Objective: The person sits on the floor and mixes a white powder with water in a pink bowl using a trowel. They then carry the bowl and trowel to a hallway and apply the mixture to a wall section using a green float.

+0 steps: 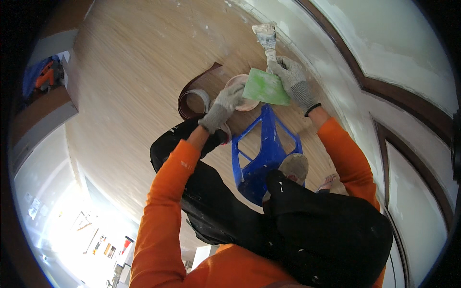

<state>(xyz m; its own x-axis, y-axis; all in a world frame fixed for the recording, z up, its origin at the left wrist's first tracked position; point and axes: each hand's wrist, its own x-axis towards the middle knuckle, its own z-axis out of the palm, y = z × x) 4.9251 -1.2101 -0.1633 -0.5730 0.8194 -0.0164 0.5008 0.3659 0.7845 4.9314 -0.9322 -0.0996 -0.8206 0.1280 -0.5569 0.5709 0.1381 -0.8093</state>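
My right hand [291,78], in a grey knitted glove, is closed around the narrow part of a putty-caked tool [267,38], which looks like a putty knife. Its broad, white-crusted end points away from me. Below it is a flat green spreader [265,87], smeared white and overlapping the right hand's fingers. My gloved left hand [226,102] is closed at the spreader's left edge, its fingertips partly hidden. Beneath that hand and the spreader, a round pinkish bowl [247,104] sits on the floor.
A blue plastic stool [270,156] stands close to my legs. Left of the bowl lies a loose coil of brown strip [184,102] beside a pale roll [205,98]. A white wall with brown trim [346,55] curves along the right. The wood-look floor [139,62] carries white spots.
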